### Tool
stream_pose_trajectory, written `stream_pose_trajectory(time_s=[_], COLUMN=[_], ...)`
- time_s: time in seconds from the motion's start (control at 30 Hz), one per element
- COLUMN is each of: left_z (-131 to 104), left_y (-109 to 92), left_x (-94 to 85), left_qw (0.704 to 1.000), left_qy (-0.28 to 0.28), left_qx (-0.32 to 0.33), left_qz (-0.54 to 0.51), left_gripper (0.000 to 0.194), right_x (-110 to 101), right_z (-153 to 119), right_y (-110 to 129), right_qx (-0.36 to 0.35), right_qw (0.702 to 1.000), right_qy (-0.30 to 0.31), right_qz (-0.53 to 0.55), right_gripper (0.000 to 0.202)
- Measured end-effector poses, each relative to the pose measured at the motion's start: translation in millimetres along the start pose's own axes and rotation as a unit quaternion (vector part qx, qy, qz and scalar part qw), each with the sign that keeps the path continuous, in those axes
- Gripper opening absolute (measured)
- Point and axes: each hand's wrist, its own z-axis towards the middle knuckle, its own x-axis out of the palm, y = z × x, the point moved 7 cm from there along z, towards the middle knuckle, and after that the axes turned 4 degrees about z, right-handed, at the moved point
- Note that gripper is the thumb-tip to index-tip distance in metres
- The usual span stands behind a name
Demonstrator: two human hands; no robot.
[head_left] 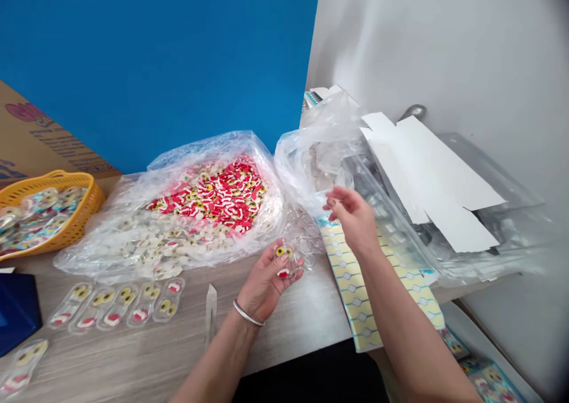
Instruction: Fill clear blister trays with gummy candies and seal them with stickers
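My left hand [265, 281], a white bangle on its wrist, grips a see-through plastic blister case [291, 259] between thumb and fingers. Two yellow eye pieces and a red-and-white mouth piece show in the case. My right hand [355, 220] hovers over the upper end of a yellow sticker sheet [355, 278] with blue wavy lines. Its thumb and fingertips are pinched together; what they hold, if anything, is too small to make out. Several filled blister cases [116, 307] lie in a row on the table at left, and another filled case [24, 364] lies nearer the left edge.
A plastic bag [231, 198] of loose red and yellow pieces lies behind my left hand. A yellow basket [89, 207] with packed items and a dark blue object [18, 311] stand at left. Tweezers [211, 311] lie mid-table. White cardboard [429, 178] rests on plastic bags at right.
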Motion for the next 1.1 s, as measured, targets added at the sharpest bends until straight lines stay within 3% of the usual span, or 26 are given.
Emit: stream_pose_trajectory(time_s=[0.07, 0.13, 0.2, 0.3, 0.37, 0.47, 0.6, 0.7, 0.8, 0.93, 1.1], left_z=[-2.1, -4.1, -5.9, -8.3, -9.9, -11.2, -13.0, -19.4, -29.0, -40.5, -53.0], left_y=[2.0, 5.1, 9.5, 19.8, 28.0, 36.5, 35.7, 29.5, 21.4, 16.1, 10.8], left_x=[1.3, 3.2, 5.8, 9.0, 9.0, 3.2, -6.1, -4.4, -4.2, -17.1, -40.9], left_qw=[1.000, 0.999, 0.998, 0.995, 0.994, 0.997, 0.997, 0.994, 0.995, 0.994, 0.994], left_qy=[0.015, 0.029, 0.045, 0.065, 0.071, 0.055, 0.034, 0.069, 0.092, 0.050, 0.000], left_qx=[-0.009, -0.016, -0.016, -0.012, -0.017, -0.033, -0.061, -0.072, -0.041, -0.010, 0.019], left_qz=[0.004, 0.015, 0.036, 0.071, 0.076, 0.042, -0.023, -0.040, 0.011, 0.101, 0.110], left_gripper=[0.055, 0.054, 0.055, 0.054, 0.053, 0.048, 0.050, 0.056, 0.043, 0.037, 0.038], right_x=[-4.4, 11.4, 35.3, 57.7, 58.9, 42.6, 31.3, 45.9, 63.0, 73.0, 90.6], right_z=[11.0, -0.6, -29.8, -70.4, -81.1, -79.4, -86.6, -106.9, -122.2, -125.2, -130.3], right_y=[-1.8, -8.6, -14.7, -18.7, -17.2, -6.1, 4.0, -2.8, -15.0, -20.0, -19.9], right_qx=[0.022, 0.052, 0.058, 0.054, 0.064, 0.079, 0.114, 0.155, 0.155, 0.084, 0.028], right_qw=[0.997, 0.991, 0.977, 0.951, 0.942, 0.947, 0.953, 0.937, 0.933, 0.947, 0.949], right_qy=[-0.031, 0.047, 0.154, 0.228, 0.235, 0.213, 0.256, 0.312, 0.324, 0.294, 0.278], right_qz=[-0.068, -0.111, -0.139, -0.204, -0.231, -0.229, -0.116, -0.011, -0.012, -0.098, -0.144], right_gripper=[0.048, 0.047, 0.041, 0.027, 0.015, 0.008, 0.013, 0.024, 0.024, 0.020, 0.016])
